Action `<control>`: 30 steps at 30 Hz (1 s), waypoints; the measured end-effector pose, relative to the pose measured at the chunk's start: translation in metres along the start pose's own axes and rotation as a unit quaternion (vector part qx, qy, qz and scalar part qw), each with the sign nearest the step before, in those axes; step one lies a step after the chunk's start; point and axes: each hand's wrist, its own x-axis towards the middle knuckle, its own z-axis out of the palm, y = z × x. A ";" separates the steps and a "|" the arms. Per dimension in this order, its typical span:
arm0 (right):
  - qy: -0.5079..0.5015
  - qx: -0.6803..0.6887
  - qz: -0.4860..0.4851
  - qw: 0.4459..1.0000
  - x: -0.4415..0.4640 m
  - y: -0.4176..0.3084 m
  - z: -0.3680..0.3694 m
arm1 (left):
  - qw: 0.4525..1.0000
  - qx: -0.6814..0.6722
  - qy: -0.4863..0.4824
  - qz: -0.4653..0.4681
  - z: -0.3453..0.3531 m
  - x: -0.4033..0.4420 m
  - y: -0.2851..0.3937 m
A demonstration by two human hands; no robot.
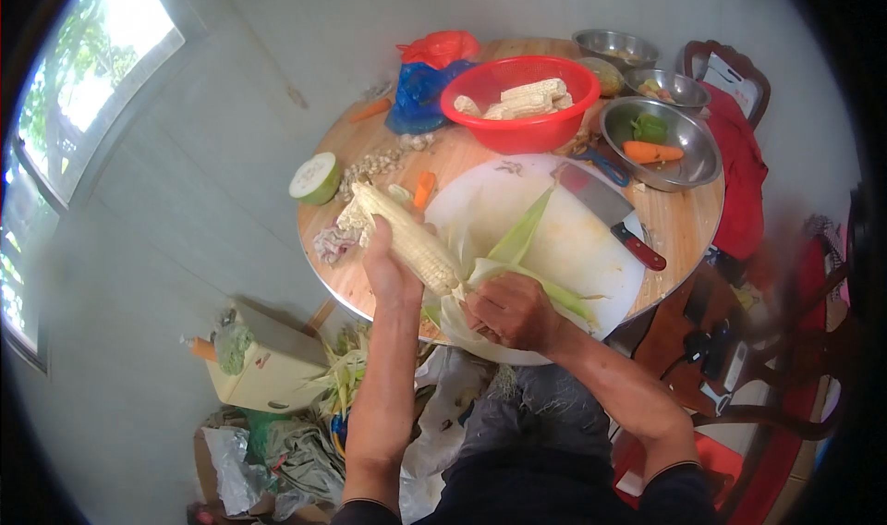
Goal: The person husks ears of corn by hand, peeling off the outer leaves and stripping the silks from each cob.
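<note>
My left hand (392, 264) is wrapped round a pale ear of corn (416, 243), bared of its husk along most of its length. At the ear's lower end, my right hand (511, 311) is closed on the green-white corn husk (471, 335), which hangs in loose leaves over the near edge of the white cutting board (554, 248). One long husk leaf (524, 229) sticks up beyond the right hand. On the board's right side lies a cleaver (605, 206) with a dark red handle.
A red colander (522, 137) holds several bared ears. Right of it, a steel bowl (702, 160) contains a carrot and a green pepper. A cut gourd (316, 179) and garlic lie at the table's left. A cardboard box (268, 359) stands on the floor at left.
</note>
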 end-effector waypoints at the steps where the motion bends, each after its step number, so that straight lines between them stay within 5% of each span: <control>1: 0.000 -0.001 -0.001 1.000 -0.001 -0.001 0.002 | 0.999 0.010 -0.044 0.011 -0.005 0.003 0.003; 4: -0.017 0.021 0.044 0.999 0.003 -0.003 0.006 | 0.994 0.051 -0.080 0.057 -0.002 0.001 0.012; 6: -0.023 0.124 0.247 0.961 0.008 -0.008 -0.001 | 0.990 0.084 -0.068 0.087 -0.001 -0.004 0.017; 9: -0.042 0.148 0.352 0.923 0.041 -0.005 -0.017 | 0.981 0.144 -0.101 0.079 -0.004 -0.011 0.021; 23: 0.129 0.275 0.355 0.884 0.116 0.006 -0.007 | 0.926 0.343 -0.157 0.027 0.021 -0.035 0.015; 30: 0.172 0.345 0.368 0.846 0.119 0.007 -0.011 | 0.934 0.331 -0.133 0.037 0.038 -0.042 0.012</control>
